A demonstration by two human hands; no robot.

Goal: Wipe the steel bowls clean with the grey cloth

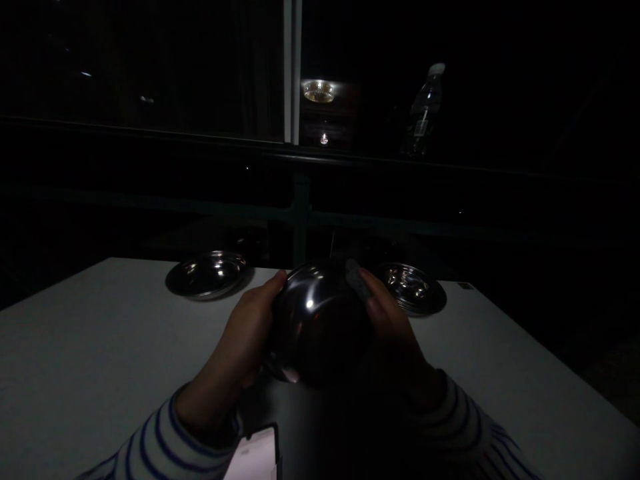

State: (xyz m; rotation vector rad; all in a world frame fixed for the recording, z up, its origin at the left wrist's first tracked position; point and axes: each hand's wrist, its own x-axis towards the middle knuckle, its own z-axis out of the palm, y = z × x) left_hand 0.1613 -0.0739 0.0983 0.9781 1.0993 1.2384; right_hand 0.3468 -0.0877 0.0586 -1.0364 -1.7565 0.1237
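A shiny metal bowl (pixel 315 320) is held up over the table, its rounded outside turned toward me. My left hand (pixel 253 327) grips its left rim, thumb on top and the other fingers hidden behind. On the right side, my right hand (pixel 393 323) presses a small dark grey pad (pixel 357 279), perhaps a sponge or folded cloth, against the bowl's outer surface. Deep shadow hides much of that hand and the bowl's lower right.
On the white table (pixel 125 353) stand a metal dish (pixel 207 275) at back left and stacked-looking metal dishes (pixel 413 288) at back right. A lit phone (pixel 255 455) lies at the near edge. Beyond are a railing (pixel 300 213), a window frame and a plastic bottle (pixel 426 110).
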